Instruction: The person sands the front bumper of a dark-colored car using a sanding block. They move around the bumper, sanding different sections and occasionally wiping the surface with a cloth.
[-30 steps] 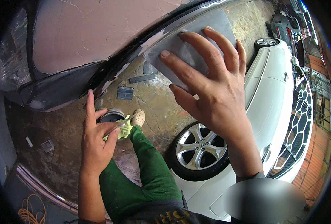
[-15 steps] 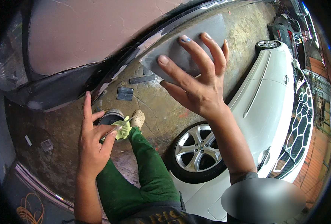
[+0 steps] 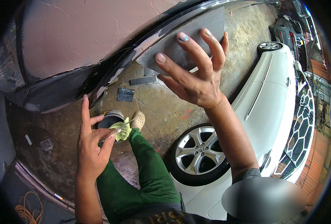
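Note:
My left hand (image 3: 92, 145) pinches a thin, pale strip (image 3: 125, 125), seen nearly edge-on, between thumb and fingers. Its index finger points straight up, the tip at the lower edge of the dark car panel (image 3: 64, 87). Beyond that grip, a yellow-green cloth (image 3: 121, 131) hangs over a dark bucket (image 3: 109, 120). My right hand (image 3: 201, 80) is raised with its fingers spread in front of a smooth grey sheet-like surface (image 3: 165, 48) along the car's edge. Whether those fingertips press on it I cannot tell, and the palm is hidden.
A white car (image 3: 262, 86) with a large wheel (image 3: 199, 149) stands on the right. Dark blocks (image 3: 125, 95) and a small clear tray (image 3: 47, 145) lie on the stained floor. An orange hose (image 3: 29, 209) is coiled at lower left.
My right hand has shifted slightly left and up. My left hand stays in nearly the same place, and the strip in its fingers has turned a little.

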Action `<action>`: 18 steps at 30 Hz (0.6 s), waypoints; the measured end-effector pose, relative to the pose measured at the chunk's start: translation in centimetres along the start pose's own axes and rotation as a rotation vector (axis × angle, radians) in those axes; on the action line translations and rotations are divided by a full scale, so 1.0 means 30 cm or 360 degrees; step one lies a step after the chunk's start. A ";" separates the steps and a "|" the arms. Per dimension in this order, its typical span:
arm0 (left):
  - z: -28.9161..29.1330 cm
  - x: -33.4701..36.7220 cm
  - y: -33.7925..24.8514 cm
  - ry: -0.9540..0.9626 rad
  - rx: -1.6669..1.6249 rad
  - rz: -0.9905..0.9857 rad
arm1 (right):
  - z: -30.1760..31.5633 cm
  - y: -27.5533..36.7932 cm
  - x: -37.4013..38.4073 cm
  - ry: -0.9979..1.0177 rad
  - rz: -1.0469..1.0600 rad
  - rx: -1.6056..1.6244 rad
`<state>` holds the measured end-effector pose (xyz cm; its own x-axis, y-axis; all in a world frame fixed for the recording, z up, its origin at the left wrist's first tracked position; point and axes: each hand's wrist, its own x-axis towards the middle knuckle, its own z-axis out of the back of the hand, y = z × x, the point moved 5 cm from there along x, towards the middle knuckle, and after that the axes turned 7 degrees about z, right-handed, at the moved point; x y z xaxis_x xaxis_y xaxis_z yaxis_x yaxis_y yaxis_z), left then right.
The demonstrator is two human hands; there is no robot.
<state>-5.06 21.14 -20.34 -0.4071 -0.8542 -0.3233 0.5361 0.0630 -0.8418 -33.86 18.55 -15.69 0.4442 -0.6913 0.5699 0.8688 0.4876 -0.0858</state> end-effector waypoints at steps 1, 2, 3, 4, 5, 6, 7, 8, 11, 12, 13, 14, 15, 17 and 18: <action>-0.001 0.000 -0.003 0.0000 -0.0013 0.0026 | -0.004 -0.001 0.002 -0.0013 0.0006 -0.0006; -0.002 0.000 -0.012 0.0001 -0.0027 0.0053 | -0.010 -0.002 0.003 -0.0018 0.0008 -0.0016; -0.004 0.000 -0.015 0.0003 -0.0040 0.0079 | -0.018 -0.002 0.005 -0.0023 0.0010 -0.0027; -0.006 0.000 -0.015 -0.0006 -0.0048 0.0063 | -0.023 -0.006 0.005 -0.0027 0.0012 -0.0038; -0.010 0.001 -0.014 -0.0013 -0.0057 0.0046 | -0.027 -0.009 0.001 -0.0017 0.0016 -0.0043; -0.013 0.002 -0.012 -0.0019 -0.0066 0.0030 | -0.032 -0.012 -0.004 -0.0006 0.0019 -0.0049; -0.011 0.001 -0.013 -0.0024 -0.0054 0.0018 | -0.034 -0.014 -0.005 -0.0003 0.0026 -0.0051; -0.009 0.001 -0.012 -0.0028 -0.0043 0.0006 | -0.028 -0.014 -0.005 -0.0010 0.0032 -0.0032; -0.009 -0.003 -0.008 -0.0035 -0.0017 0.0024 | -0.010 -0.010 -0.007 -0.0041 0.0047 0.0015; -0.010 -0.005 -0.007 -0.0038 -0.0009 0.0039 | -0.008 -0.007 -0.004 -0.0064 0.0054 0.0025; -0.012 -0.004 -0.008 -0.0055 -0.0057 0.0079 | -0.008 -0.008 0.000 -0.0057 0.0046 0.0023; -0.015 -0.003 -0.013 -0.0073 -0.0105 0.0120 | -0.008 -0.008 0.004 -0.0051 0.0039 0.0021; -0.014 -0.001 -0.017 -0.0081 -0.0127 0.0139 | -0.013 -0.012 0.011 -0.0019 0.0019 0.0014; -0.010 0.002 -0.028 -0.0082 -0.0142 0.0154 | -0.023 -0.022 0.007 -0.0005 0.0007 0.0004; -0.009 0.004 -0.032 -0.0078 -0.0137 0.0151 | -0.031 -0.029 -0.002 -0.0022 0.0018 0.0001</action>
<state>-5.83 21.14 -19.70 -0.3200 -0.8662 -0.3837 0.5042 0.1872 -0.8431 -34.45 17.67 -16.41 0.4511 -0.6782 0.5801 0.8635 0.4959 -0.0916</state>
